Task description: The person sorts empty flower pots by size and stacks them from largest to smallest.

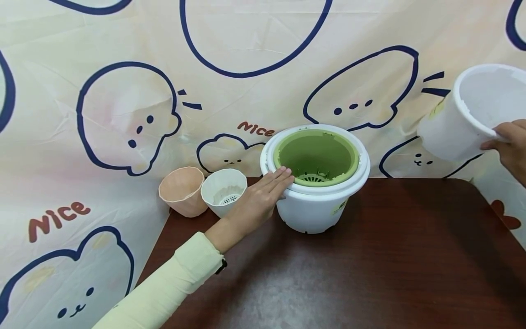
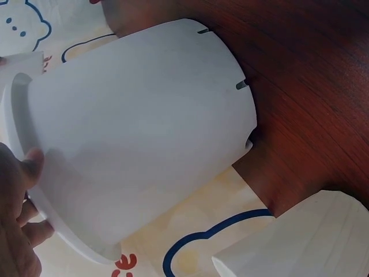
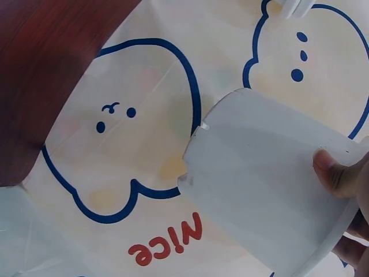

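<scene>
A white flowerpot (image 1: 312,210) stands upright on the table, with a green pot (image 1: 316,157) nested inside it. My left hand (image 1: 265,189) holds its near-left rim, fingers lying over the top; in the left wrist view a thumb (image 2: 33,167) presses the wall below the rim. At the far right, my right hand (image 1: 511,141) grips a second white flowerpot (image 1: 448,128) by its rim, raised off the table and tilted. The right wrist view shows a thumb on that pot's outer wall (image 3: 259,179), with other fingers partly hidden behind the rim.
Left of the nested pots, a peach faceted pot (image 1: 182,194) and a smaller white faceted pot (image 1: 223,189) stand side by side near the table's left edge. Behind the dark wooden table (image 1: 390,260) hangs a cloth printed with cartoon figures (image 1: 123,119).
</scene>
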